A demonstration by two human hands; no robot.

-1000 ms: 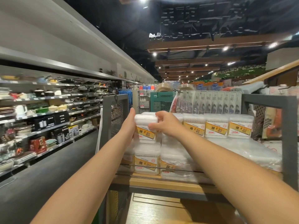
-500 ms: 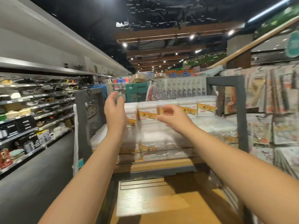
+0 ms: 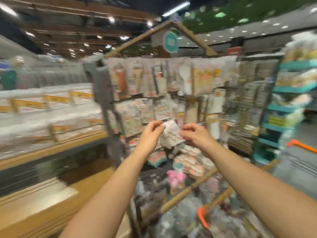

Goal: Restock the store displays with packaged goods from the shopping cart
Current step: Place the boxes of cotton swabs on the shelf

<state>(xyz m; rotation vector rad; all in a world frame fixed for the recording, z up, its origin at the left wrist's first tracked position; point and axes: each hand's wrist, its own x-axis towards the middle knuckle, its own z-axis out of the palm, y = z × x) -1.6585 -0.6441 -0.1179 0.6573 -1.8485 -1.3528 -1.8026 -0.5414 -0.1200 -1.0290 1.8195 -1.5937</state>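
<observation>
Head view is badly smeared, so I can read only the large shapes. Both bare arms reach forward toward a rack of hanging packets. My left hand and right hand are raised side by side with a small pale packet between them. Their fingers are curled toward its edges, but I cannot tell through the blur whether either actually pinches it. The packet sits in front of the rack's lower rows, above a heap of packaged goods. To the left, a shelf carries stacked white boxes with yellow labels. An orange cart handle shows low on the right, and teal shelving stands at the far right.
</observation>
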